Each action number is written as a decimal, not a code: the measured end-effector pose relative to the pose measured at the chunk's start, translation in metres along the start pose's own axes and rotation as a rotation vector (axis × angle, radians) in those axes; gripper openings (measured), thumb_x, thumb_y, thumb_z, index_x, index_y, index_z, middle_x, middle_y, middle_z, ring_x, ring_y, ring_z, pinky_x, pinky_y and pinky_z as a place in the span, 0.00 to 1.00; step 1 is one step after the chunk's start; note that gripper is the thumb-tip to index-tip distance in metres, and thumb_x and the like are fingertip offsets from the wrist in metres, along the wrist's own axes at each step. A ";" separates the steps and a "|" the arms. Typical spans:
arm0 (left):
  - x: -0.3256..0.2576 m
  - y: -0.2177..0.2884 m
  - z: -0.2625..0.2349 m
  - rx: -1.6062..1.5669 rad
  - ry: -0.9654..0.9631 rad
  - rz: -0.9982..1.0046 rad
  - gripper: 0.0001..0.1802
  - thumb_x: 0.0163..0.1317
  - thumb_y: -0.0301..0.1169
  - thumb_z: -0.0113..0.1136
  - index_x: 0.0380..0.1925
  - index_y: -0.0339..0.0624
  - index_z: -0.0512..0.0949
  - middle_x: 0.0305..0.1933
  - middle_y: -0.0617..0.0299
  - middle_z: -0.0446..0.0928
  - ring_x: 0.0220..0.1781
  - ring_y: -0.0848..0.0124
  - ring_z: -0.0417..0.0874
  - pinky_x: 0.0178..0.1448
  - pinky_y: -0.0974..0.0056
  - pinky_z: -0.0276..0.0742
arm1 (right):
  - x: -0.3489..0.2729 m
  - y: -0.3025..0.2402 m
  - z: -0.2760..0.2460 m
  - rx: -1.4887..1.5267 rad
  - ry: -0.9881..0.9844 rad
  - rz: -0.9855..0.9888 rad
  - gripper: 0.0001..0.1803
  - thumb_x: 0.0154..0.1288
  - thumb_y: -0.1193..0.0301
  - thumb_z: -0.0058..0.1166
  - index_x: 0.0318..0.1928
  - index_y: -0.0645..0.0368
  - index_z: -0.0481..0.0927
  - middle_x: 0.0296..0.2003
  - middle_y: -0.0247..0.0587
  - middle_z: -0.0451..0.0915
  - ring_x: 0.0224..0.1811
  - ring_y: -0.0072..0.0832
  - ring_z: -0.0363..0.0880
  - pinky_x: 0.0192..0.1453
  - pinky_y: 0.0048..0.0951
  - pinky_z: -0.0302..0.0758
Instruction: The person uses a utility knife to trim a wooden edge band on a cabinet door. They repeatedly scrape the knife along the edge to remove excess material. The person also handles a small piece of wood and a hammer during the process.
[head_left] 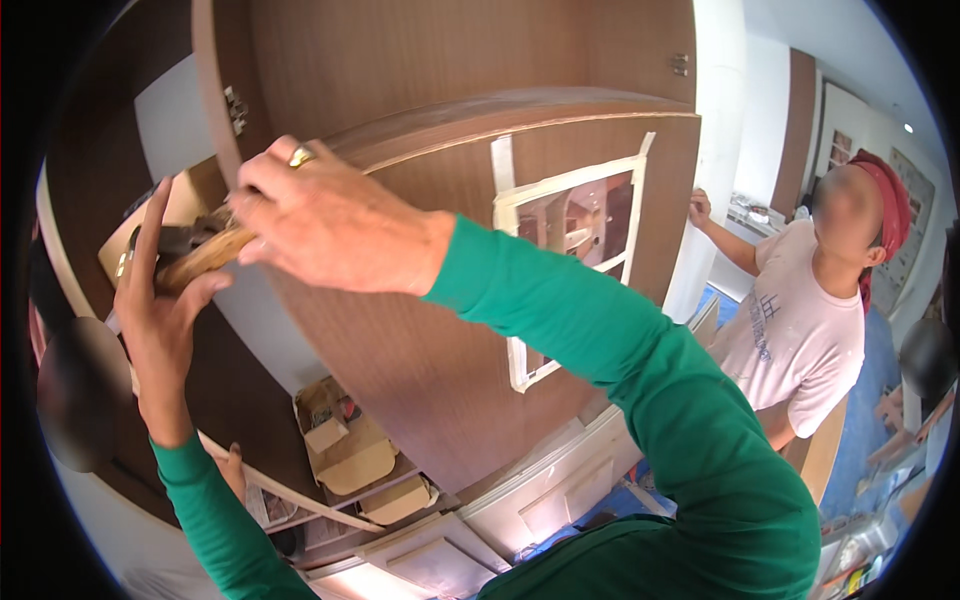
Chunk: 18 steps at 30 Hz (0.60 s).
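Curled fingers of the right hand close on a brown wooden piece at upper left, in front of an open brown cabinet; its near end rests beside the left hand, whose thumb and forefinger stand apart around it, though whether they press on it cannot be told. Behind the hands is one tan box with dark items, too covered to identify. Lower down, an open cardboard box holds a smaller carton and some small things that are hard to make out; a second cardboard box sits just below it, its contents unclear. One large brown panel bears a pane edged with pale tape. At right, one person in a pink shirt and red head cloth has a hand at the cabinet's edge. Another person's hand shows at lower left, the rest mostly hidden. Both green sleeves run off the lower edge.
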<state>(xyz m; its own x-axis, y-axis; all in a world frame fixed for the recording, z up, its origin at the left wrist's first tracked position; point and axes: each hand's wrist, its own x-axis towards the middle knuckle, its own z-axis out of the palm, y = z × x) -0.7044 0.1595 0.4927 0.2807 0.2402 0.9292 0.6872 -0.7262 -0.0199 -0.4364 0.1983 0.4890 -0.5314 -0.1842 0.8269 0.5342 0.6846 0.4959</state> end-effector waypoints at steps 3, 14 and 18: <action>-0.010 0.003 0.019 0.266 0.077 0.117 0.41 0.67 0.43 0.83 0.78 0.43 0.82 0.51 0.52 0.92 0.48 0.61 0.89 0.59 0.55 0.83 | -0.004 0.008 0.001 0.079 0.026 -0.010 0.25 0.72 0.54 0.73 0.52 0.66 0.90 0.48 0.50 0.83 0.57 0.49 0.82 0.62 0.51 0.80; -0.007 -0.001 0.015 0.268 0.134 -0.038 0.37 0.70 0.59 0.77 0.64 0.39 0.92 0.63 0.47 0.93 0.59 0.59 0.94 0.66 0.55 0.87 | -0.002 0.019 -0.006 0.119 0.021 -0.113 0.15 0.72 0.62 0.69 0.39 0.64 0.93 0.41 0.48 0.87 0.57 0.45 0.85 0.55 0.48 0.82; 0.008 0.017 0.032 0.223 0.203 0.134 0.36 0.64 0.58 0.82 0.60 0.40 0.94 0.47 0.53 0.96 0.48 0.65 0.96 0.60 0.57 0.90 | -0.004 0.033 -0.013 0.176 0.006 -0.164 0.19 0.77 0.60 0.66 0.49 0.66 0.90 0.50 0.49 0.84 0.53 0.46 0.83 0.54 0.48 0.82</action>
<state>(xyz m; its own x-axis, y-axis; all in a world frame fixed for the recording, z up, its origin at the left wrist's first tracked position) -0.6691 0.1695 0.4885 0.2545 0.0027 0.9671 0.7892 -0.5786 -0.2061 -0.4084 0.2127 0.5058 -0.5969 -0.3069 0.7413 0.3181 0.7577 0.5699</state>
